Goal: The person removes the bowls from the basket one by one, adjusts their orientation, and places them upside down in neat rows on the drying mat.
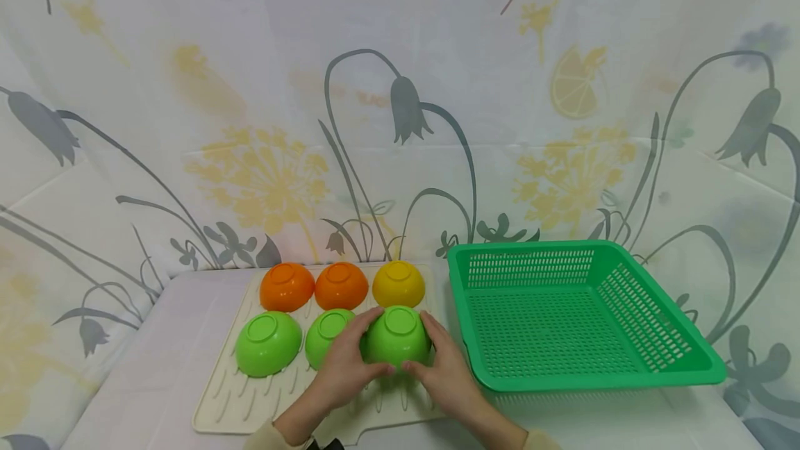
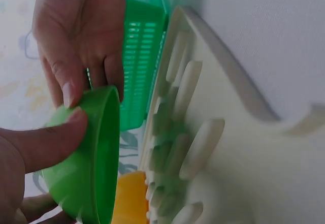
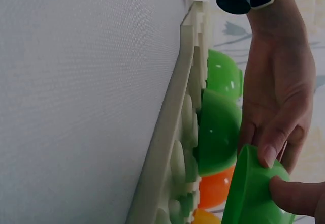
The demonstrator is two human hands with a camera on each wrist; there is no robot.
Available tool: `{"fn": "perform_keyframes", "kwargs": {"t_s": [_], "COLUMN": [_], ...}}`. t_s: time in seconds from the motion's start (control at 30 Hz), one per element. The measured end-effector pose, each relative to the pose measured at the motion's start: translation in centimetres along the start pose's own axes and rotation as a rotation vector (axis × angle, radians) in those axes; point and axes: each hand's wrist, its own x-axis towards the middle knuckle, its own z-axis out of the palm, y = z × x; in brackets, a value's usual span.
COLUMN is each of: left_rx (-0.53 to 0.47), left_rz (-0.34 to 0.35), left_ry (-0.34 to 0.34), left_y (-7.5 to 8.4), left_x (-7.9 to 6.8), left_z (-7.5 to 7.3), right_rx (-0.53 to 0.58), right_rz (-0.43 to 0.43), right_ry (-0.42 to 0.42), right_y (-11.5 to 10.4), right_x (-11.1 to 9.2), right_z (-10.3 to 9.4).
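Note:
Both hands grip one upside-down green bowl (image 1: 398,339) from its two sides, thumbs on the near side. My left hand (image 1: 346,364) is on its left and my right hand (image 1: 448,373) on its right. In the left wrist view the bowl (image 2: 76,168) is raised above the ribs of the cream drying mat (image 2: 244,173), its rim facing down to the mat. A second green bowl (image 1: 321,342) is partly hidden behind the left hand, and a third green bowl (image 1: 269,349) sits farther left. Behind them are two orange bowls (image 1: 286,290) and a yellow bowl (image 1: 400,288), all upside down.
A green perforated basket (image 1: 462,318) stands to the right of the mat, with its inside bare. A pale cloth covers the table (image 1: 144,367). A patterned curtain (image 1: 400,186) hangs close behind the bowls and basket.

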Motion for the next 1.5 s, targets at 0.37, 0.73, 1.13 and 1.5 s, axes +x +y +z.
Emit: {"fn": "perform_keyframes", "kwargs": {"t_s": [0.37,0.73,1.13,1.5], "left_rx": [0.012,-0.038,-0.022,-0.054], "left_rz": [-0.029,-0.047,-0.053,-0.041], "left_ry": [0.027,0.039,0.025,0.021], "left_y": [0.0,-0.7,-0.4,-0.3], "left_x": [0.5,0.9,1.2,1.1], "left_z": [1.9,2.7,2.9,2.6], "right_rx": [0.074,0.124,0.122,0.074], "right_rz": [0.029,0.042,0.073,0.043], "right_ry": [0.045,0.068,0.074,0.087], "right_y": [1.2,1.9,2.2,1.8], "right_x": [1.0,1.8,2.5,2.4], "right_z": [0.4,0.8,1.4,1.5]}}
